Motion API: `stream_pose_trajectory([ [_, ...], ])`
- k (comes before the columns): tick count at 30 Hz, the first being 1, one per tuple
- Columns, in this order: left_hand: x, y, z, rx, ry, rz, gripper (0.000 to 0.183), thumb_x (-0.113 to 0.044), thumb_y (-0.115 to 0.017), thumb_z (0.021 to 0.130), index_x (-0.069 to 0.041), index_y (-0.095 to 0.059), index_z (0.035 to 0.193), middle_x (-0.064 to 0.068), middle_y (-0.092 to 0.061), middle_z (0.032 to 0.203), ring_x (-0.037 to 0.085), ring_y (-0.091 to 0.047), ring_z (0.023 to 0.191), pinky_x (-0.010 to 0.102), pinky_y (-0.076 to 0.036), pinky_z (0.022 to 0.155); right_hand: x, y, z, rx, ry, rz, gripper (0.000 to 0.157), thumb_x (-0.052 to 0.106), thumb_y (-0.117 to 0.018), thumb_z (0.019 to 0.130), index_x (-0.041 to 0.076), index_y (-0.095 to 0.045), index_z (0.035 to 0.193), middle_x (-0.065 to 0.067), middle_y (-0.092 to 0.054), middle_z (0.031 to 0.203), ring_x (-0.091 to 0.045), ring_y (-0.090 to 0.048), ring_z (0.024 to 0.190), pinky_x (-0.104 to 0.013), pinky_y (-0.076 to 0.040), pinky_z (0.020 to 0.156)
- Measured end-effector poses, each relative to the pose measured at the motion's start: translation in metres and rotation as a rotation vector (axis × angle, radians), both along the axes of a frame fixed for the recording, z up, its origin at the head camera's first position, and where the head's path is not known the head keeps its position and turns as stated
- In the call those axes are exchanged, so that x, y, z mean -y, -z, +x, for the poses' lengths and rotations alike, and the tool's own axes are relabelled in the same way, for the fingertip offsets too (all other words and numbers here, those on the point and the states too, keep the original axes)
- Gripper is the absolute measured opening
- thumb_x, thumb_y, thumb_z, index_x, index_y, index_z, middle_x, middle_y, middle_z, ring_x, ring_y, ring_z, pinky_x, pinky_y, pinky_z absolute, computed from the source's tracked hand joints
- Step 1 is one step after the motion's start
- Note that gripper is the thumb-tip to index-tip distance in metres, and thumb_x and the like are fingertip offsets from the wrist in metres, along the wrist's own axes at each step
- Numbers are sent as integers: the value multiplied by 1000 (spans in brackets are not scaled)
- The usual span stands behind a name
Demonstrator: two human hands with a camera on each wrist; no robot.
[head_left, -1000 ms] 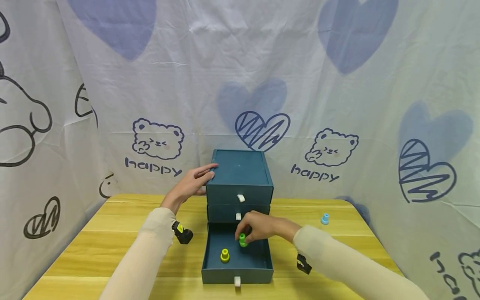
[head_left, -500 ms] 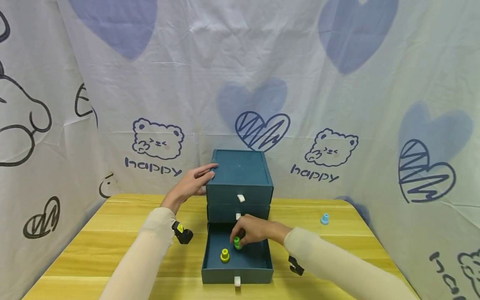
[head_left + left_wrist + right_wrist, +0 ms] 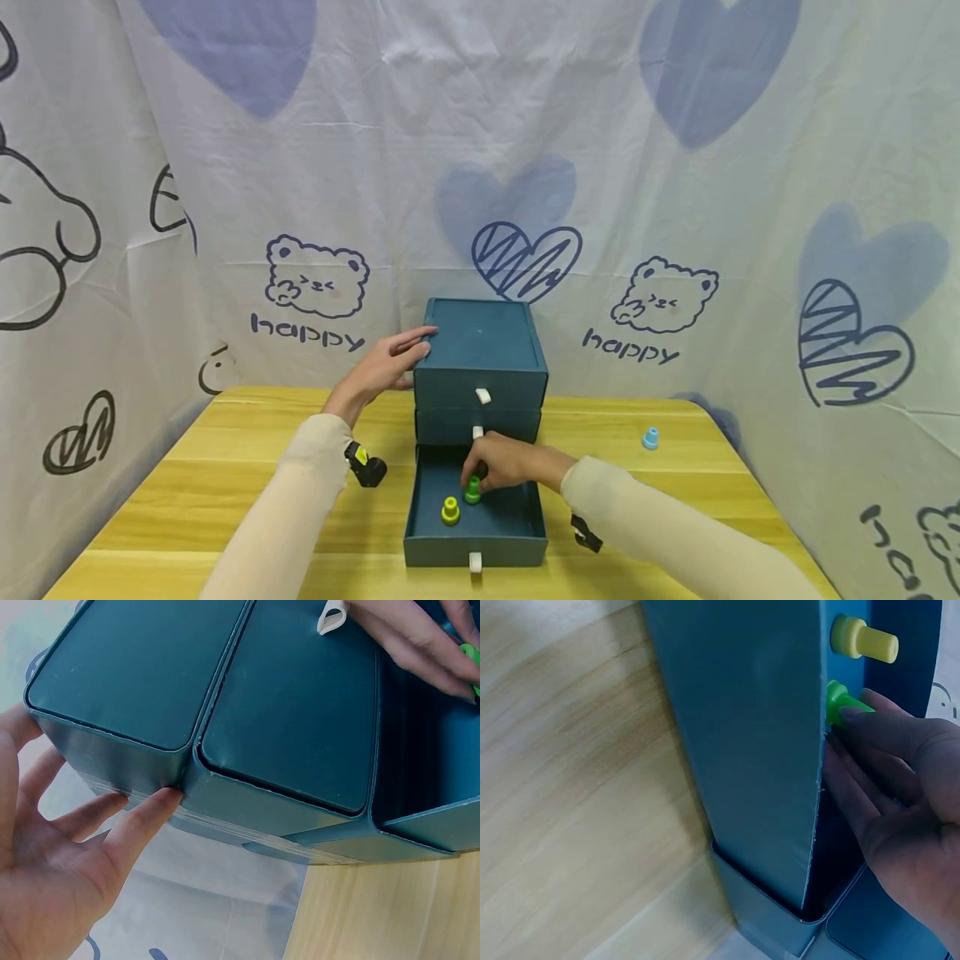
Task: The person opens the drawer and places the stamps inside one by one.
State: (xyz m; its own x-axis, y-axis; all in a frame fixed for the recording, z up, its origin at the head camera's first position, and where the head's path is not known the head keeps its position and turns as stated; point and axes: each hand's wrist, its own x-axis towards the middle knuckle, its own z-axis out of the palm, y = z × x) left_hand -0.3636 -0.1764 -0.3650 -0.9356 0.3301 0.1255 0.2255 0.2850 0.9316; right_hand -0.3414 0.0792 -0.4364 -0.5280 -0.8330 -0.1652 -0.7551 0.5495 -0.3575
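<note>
A dark teal drawer cabinet (image 3: 483, 337) stands on the table, its bottom drawer (image 3: 480, 552) pulled out and the two upper ones closed. My right hand (image 3: 501, 461) reaches into that drawer and pinches a small green stepped peg (image 3: 472, 492) between thumb and fingers. The peg stands upright at the drawer floor, just behind a similar yellow peg (image 3: 450, 511). In the right wrist view the green peg (image 3: 842, 701) sits beside the yellow peg (image 3: 866, 640). My left hand (image 3: 381, 367) rests on the cabinet's left side and top edge, its fingers spread and extended.
A light blue peg (image 3: 650, 437) stands on the wooden table (image 3: 600, 483) to the right of the cabinet. Each drawer front has a white pull tab (image 3: 476, 563). A printed white cloth (image 3: 480, 125) hangs behind and at both sides.
My right hand has moved left and slightly down inside the drawer with the green peg, bringing it close to the yellow one. My left hand has stayed in place.
</note>
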Motion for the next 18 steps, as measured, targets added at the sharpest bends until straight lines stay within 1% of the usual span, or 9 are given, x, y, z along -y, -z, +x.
stream_pose_trajectory([
  [2,0,0,0,8,-3,6,53,-39,-49,110,-26,-40,160,16,-28,170,42,-32,155,64,-45,112,0,0,0,2,5,3,22,0,-78,88,12,-83,106,0,-81,105,-1,-72,90,-14,-57,80],
  [8,0,0,0,6,1,7,54,-38,-49,110,-23,-39,161,17,-27,170,42,-31,155,64,-46,111,-3,-4,1,31,5,-11,23,1,-79,89,11,-81,109,-1,-80,107,-4,-73,94,-14,-57,82],
  [14,0,1,-1,4,3,0,54,-38,-49,110,-23,-39,161,18,-25,171,43,-30,155,64,-45,112,-11,-13,2,81,-2,-58,27,-2,-77,89,9,-80,114,-5,-80,110,-15,-76,97,-13,-57,80],
  [18,0,1,0,-5,14,4,55,-38,-48,110,-22,-37,161,19,-24,171,45,-28,156,64,-45,112,-21,-21,2,100,13,-92,26,0,-77,90,8,-80,114,-5,-80,111,-15,-76,97,-14,-57,81],
])
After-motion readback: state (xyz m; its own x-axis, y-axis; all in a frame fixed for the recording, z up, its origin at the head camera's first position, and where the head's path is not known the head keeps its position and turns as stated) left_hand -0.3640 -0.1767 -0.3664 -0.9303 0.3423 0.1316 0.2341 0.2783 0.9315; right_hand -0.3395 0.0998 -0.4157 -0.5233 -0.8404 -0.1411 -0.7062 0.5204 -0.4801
